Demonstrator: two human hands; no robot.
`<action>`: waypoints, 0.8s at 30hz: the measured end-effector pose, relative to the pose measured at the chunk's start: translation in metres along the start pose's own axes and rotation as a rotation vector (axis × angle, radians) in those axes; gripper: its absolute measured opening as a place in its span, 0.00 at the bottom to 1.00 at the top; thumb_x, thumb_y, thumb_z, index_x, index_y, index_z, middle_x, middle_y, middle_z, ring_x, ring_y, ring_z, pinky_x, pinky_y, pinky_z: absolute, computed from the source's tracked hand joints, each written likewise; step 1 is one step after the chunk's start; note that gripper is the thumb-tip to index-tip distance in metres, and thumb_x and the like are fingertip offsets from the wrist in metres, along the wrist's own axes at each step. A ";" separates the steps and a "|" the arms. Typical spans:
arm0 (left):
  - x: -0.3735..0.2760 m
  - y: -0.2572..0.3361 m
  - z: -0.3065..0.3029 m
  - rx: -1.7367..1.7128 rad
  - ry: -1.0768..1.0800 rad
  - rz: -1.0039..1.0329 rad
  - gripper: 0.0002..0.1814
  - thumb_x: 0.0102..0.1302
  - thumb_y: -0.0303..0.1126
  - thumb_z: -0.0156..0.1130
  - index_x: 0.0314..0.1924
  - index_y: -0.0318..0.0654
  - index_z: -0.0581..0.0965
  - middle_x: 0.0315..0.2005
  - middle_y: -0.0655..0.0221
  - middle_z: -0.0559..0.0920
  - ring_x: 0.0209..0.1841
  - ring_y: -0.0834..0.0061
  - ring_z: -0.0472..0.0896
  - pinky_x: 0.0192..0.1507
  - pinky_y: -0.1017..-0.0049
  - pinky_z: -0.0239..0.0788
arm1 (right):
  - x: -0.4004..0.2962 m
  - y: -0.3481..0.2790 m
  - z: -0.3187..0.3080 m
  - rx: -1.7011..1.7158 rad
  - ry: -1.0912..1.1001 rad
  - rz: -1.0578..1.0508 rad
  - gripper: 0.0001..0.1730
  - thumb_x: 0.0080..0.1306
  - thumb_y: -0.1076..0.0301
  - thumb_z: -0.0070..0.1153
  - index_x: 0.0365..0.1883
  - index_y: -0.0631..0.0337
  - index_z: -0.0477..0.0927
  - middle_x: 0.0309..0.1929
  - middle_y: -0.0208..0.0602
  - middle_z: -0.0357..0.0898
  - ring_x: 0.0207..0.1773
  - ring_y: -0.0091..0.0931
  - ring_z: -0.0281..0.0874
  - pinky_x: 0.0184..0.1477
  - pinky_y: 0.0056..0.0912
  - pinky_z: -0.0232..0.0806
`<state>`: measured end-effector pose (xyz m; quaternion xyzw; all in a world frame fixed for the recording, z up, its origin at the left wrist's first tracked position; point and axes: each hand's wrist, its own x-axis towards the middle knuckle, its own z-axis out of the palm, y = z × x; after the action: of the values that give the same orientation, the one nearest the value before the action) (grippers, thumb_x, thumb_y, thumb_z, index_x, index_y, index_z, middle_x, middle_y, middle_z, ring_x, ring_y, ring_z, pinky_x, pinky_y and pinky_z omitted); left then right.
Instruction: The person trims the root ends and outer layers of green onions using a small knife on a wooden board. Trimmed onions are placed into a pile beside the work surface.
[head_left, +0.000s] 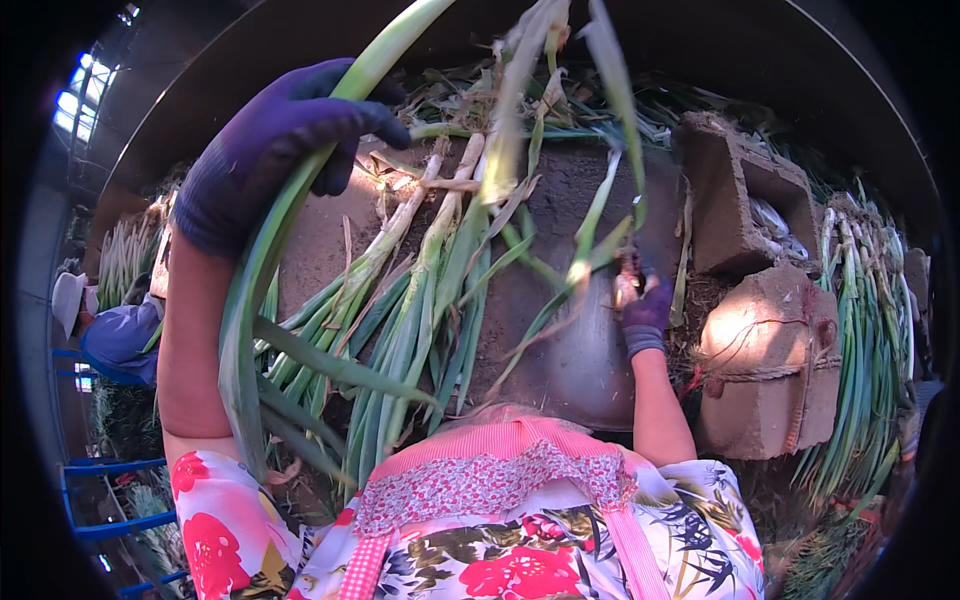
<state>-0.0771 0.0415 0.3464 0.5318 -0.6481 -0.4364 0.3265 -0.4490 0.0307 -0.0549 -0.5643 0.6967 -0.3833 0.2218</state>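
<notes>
My left hand (289, 146), in a purple knit glove with a dark coating, grips a thick long green onion (379, 56). The pale end of its stalk rises past the top of the view; the leaves hang down along my forearm. My right hand (646, 306), gloved alike, is closed around a small handheld tool (628, 268) whose kind is too blurred to tell. Loose onion leaves (592, 202) lie or move, blurred, left of that hand. Between my hands several long green onions (420, 300) lie on the work surface (559, 360), roots away from me.
A hollow concrete block (720, 202) stands to the right, with a rope-bound block (772, 367) nearer me. Beyond them lies a pile of onions (859, 322). Peeled leaf scraps (600, 105) line the far side. A person (120, 330) in a white hat is at the left.
</notes>
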 end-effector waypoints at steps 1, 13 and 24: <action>0.007 0.004 0.000 0.024 -0.021 0.003 0.27 0.65 0.40 0.61 0.59 0.28 0.75 0.38 0.66 0.86 0.21 0.90 0.70 0.22 0.88 0.61 | -0.003 0.004 0.001 -0.148 0.162 -0.216 0.27 0.58 0.54 0.70 0.49 0.64 0.81 0.48 0.58 0.79 0.52 0.50 0.77 0.55 0.52 0.71; 0.141 -0.329 0.106 0.675 0.135 -0.260 0.20 0.60 0.32 0.69 0.49 0.26 0.76 0.37 0.46 0.85 0.41 0.49 0.86 0.46 0.58 0.79 | -0.023 0.004 0.005 -0.077 0.156 -0.225 0.30 0.59 0.54 0.70 0.53 0.64 0.78 0.49 0.51 0.77 0.53 0.47 0.74 0.56 0.47 0.68; 0.046 -0.226 0.153 -0.291 0.045 -0.208 0.26 0.57 0.25 0.61 0.58 0.33 0.71 0.46 0.58 0.84 0.33 0.75 0.82 0.34 0.76 0.76 | -0.049 -0.015 0.008 0.061 0.023 -0.315 0.28 0.57 0.61 0.72 0.55 0.60 0.78 0.49 0.48 0.76 0.53 0.46 0.74 0.54 0.45 0.69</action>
<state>-0.1317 0.0182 0.0757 0.5528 -0.5120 -0.5452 0.3675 -0.4210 0.0740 -0.0541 -0.6553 0.5900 -0.4408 0.1680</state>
